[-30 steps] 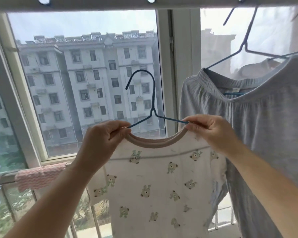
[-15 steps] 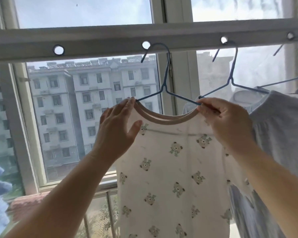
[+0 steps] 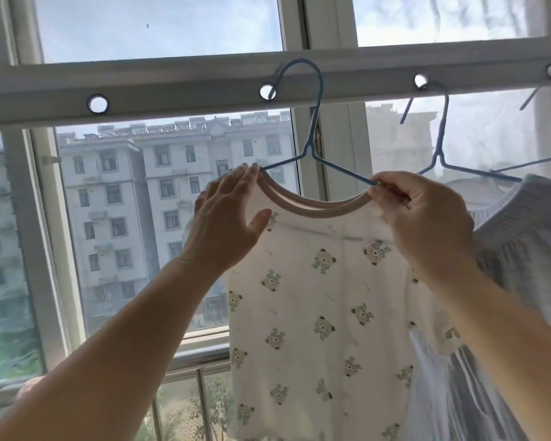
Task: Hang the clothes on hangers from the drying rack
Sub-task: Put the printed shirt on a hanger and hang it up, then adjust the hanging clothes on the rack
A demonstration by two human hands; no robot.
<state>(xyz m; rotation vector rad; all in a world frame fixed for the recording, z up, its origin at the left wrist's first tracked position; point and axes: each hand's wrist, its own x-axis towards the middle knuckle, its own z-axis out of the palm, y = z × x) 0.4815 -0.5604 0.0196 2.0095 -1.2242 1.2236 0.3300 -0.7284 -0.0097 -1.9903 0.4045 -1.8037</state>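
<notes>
A white top printed with little bears [image 3: 318, 300] hangs on a blue wire hanger [image 3: 314, 135]. The hanger's hook curves over the grey drying rack bar [image 3: 178, 93], its tip at one of the bar's round holes [image 3: 267, 91]. My right hand [image 3: 423, 214] pinches the hanger's right arm and the collar there. My left hand [image 3: 229, 218] is flat against the top's left shoulder, fingers spread, fingertips at the hanger's left arm.
Another blue hanger [image 3: 441, 138] hangs from the neighbouring hole on the right, carrying a grey garment [image 3: 528, 243]. A free hole [image 3: 97, 104] is further left on the bar. The window frame [image 3: 309, 33] and apartment blocks lie behind.
Both hands lifted the hanger with the top up to the rack bar. The hook now reaches over the bar at a hole. My left hand let go of its pinch and opened flat.
</notes>
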